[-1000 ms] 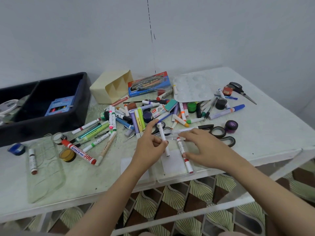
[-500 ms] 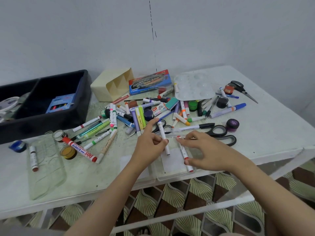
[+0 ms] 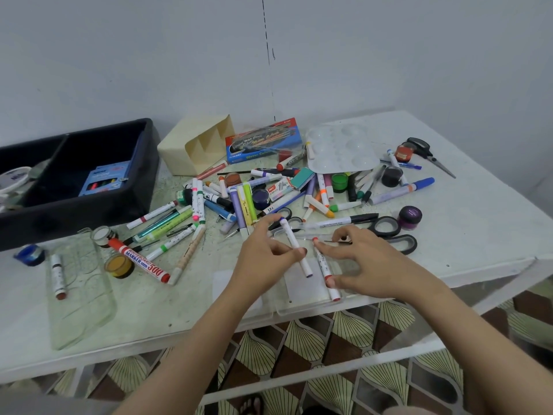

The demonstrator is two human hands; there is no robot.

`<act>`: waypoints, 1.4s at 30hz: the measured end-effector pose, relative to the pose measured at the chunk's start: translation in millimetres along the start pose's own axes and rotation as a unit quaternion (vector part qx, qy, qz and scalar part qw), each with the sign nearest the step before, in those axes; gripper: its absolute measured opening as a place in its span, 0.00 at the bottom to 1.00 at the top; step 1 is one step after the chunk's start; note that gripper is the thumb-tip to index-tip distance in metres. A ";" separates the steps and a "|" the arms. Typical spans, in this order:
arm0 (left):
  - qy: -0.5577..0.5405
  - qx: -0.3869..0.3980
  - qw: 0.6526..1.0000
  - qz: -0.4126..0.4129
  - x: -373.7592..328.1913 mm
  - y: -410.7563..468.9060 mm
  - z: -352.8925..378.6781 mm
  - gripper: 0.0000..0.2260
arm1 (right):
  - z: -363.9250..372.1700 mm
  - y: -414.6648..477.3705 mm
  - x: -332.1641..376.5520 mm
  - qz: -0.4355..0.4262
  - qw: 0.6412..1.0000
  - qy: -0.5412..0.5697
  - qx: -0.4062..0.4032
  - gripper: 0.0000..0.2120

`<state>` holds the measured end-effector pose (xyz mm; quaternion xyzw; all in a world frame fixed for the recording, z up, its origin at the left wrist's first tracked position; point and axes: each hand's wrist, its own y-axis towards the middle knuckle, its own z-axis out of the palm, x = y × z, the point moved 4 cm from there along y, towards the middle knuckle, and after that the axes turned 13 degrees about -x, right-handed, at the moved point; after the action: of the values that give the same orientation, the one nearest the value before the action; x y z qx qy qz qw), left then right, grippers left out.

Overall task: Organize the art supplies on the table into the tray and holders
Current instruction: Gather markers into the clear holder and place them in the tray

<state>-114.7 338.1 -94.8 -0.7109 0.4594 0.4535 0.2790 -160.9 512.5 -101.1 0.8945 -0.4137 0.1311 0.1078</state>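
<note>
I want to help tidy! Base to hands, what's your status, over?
Left hand grips purple-tipped marker. Right hand pinches red-tipped marker, above clear tray. Cream holder on its side behind marker pile. Over.

Tray (image 3: pixel 151 175) sits back left on the bench (image 3: pixel 478 235). The holder (image 3: pixel 179 148) is tipped on its side just right of it, then the paint box (image 3: pixel 263 142), then the palette (image 3: pixel 341 148), with small scissors (image 3: pixel 428 152) far right. The marker pile (image 3: pixel 239 199) sprawls in front of those, big scissors (image 3: pixel 392 236) at its right edge. Front left is a long case (image 3: pixel 89 310) with a lone marker (image 3: pixel 57 275) in it. Front middle is a flat case (image 3: pixel 305 292), second marker (image 3: pixel 325 269) lying on it, lifted marker (image 3: pixel 291 238) just above.
</note>
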 end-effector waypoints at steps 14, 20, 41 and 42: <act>0.205 0.031 0.964 0.164 -4.0 -18.4 11.3 0.26 | -2.4 0.0 2.7 0.002 1.000 -0.011 0.011 0.31; 0.269 0.018 0.935 0.230 -2.2 -15.5 6.5 0.24 | -2.7 0.0 3.5 0.001 1.000 -0.011 0.017 0.32; 0.195 0.109 0.938 0.264 -1.9 -19.1 5.1 0.37 | 0.2 0.1 -0.2 0.004 1.000 0.012 0.010 0.31; 0.182 0.116 0.944 0.250 -1.4 -19.8 6.9 0.38 | 0.1 -0.3 -0.1 0.005 1.000 0.014 0.008 0.31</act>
<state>-99.7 352.6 -97.0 -0.6061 0.7149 0.3154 0.1486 -160.7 512.7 -101.3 0.8915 -0.4151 0.1475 0.1058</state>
